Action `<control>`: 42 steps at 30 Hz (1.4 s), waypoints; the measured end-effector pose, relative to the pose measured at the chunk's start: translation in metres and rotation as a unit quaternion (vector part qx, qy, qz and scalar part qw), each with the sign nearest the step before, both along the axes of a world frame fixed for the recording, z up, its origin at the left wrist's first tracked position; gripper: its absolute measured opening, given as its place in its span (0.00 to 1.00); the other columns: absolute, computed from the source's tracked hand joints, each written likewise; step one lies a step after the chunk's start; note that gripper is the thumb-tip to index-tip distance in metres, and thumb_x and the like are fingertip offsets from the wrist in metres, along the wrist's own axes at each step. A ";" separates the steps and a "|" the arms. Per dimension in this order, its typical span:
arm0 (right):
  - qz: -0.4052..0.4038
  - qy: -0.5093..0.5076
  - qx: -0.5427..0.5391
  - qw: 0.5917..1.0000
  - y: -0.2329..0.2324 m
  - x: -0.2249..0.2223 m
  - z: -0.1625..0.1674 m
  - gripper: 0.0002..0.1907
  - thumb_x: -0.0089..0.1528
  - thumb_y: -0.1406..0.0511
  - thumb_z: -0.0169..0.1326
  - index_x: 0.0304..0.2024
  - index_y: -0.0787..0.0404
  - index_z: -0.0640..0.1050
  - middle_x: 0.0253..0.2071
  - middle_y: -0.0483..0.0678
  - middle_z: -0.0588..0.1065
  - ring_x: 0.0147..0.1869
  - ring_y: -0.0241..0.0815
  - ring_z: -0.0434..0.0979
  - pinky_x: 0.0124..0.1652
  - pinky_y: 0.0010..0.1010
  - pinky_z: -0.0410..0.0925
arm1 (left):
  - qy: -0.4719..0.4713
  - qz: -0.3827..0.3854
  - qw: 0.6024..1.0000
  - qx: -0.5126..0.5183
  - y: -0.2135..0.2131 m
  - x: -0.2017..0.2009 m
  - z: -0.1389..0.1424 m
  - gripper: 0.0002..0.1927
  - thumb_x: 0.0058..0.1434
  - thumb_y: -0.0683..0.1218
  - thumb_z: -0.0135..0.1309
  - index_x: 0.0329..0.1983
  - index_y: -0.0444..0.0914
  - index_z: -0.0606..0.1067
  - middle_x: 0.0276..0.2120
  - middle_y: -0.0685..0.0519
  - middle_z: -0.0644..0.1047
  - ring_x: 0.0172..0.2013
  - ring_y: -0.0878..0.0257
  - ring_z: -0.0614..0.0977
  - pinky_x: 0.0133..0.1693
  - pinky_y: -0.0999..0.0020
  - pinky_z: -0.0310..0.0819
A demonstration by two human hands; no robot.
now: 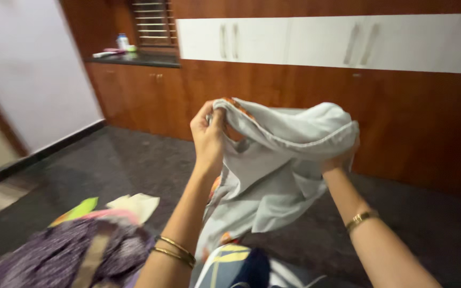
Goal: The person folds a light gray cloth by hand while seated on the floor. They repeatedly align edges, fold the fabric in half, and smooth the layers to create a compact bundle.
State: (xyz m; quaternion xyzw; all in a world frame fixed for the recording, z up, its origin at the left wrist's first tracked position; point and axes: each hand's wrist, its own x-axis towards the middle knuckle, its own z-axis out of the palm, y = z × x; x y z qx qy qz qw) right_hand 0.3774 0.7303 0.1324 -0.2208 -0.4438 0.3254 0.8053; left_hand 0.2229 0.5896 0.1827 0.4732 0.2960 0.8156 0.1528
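Cloth (278, 160), pale grey with orange showing inside, is held up in mid-air ahead of the cabinets (401, 117), above the dark floor (108, 165). Left hand (207, 133) pinches an upper edge between thumb and fingers. Right hand (340, 157) is mostly buried in the folds; it appears closed on the cloth, fingers not visible. Risk: the left pinch is on a thin edge only, so the cloth may slip out and drop. The hanging tail nears the clothes pile (76, 250) below and may snag or drag it. Bangles (174, 250) could catch loose fabric.
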 end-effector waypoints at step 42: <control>-0.190 -0.228 -0.258 0.920 0.091 0.021 -0.061 0.04 0.61 0.72 0.56 0.35 0.63 0.82 0.25 0.50 0.80 0.26 0.39 0.78 0.27 0.32 0.68 | 0.306 -0.128 0.936 -0.116 0.300 0.011 -0.066 0.08 0.64 0.44 0.54 0.40 0.33 0.78 0.23 0.39 0.74 0.25 0.52 0.73 0.30 0.59 0.69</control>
